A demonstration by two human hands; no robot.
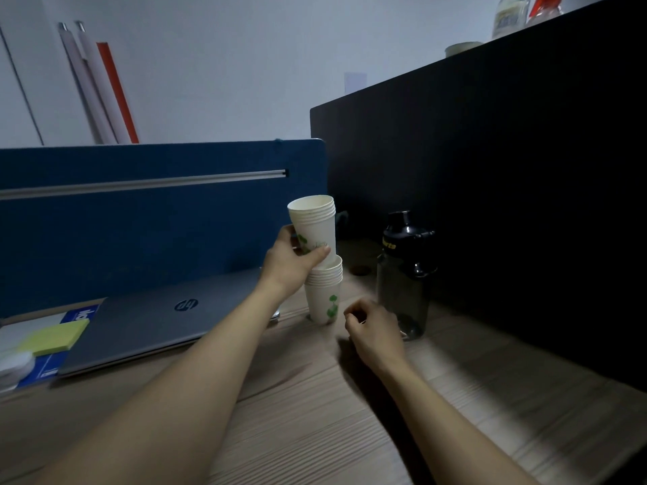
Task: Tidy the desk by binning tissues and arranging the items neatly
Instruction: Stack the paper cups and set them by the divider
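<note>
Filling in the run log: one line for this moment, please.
left hand: holds upper cup stack, seating it in lower cup stack | right hand: empty, loosely curled near water bottle

A blue divider stands behind and to the left of the fingers of the left hand, with a silver rail running across it. To the right of those fingers rises a black divider. High above them, two bottles sit blurred on its top edge. Far up to the left, white and orange rolled tubes lean on the wall.
</note>
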